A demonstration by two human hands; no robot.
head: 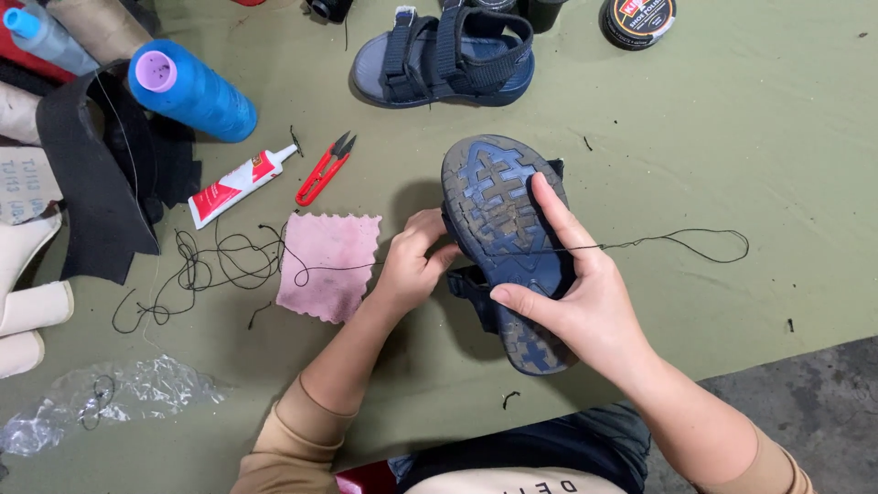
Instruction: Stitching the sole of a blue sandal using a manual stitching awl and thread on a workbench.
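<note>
A dark blue sandal (498, 197) lies sole-up in the middle of the green cloth. My right hand (576, 297) grips it across the sole, fingers spread over the tread. My left hand (412, 261) pinches at the sandal's left edge by a strap (471, 284). A black thread (681, 242) runs across the sole and loops out to the right; more of the thread lies tangled (215, 265) to the left.
The matching sandal (448, 59) sits upright at the back. A pink cloth square (327, 265), red snips (322, 171), a glue tube (236, 186), a blue thread cone (192, 90), a polish tin (637, 18), black material (96, 174) and crumpled plastic (119, 398) lie around.
</note>
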